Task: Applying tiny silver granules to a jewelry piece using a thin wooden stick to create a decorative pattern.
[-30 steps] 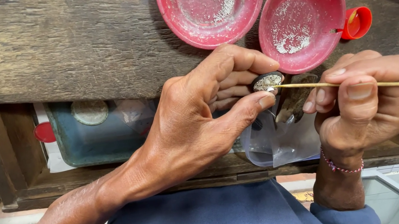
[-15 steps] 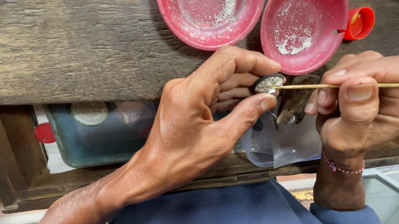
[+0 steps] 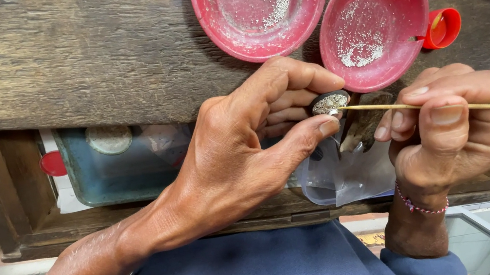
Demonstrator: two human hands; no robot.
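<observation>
Head view: left hand [image 3: 241, 151] pinching a small round ornament [image 3: 329, 103] between thumb and fingers, just below two red bowls [image 3: 371, 17]. Right hand [image 3: 456, 129] gripping a thin stick [image 3: 452, 108], tip touching the ornament. Hardly moved since a second ago; same fine placing going on.

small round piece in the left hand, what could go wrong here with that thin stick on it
1. The small round piece is pinched only at its edges by the left hand; a push from the thin stick in the right hand might pop it loose, perhaps down into the clear plastic bag.
2. The work sits close under the two red bowls of fine grains; a knuckle bump could spill them.
</observation>
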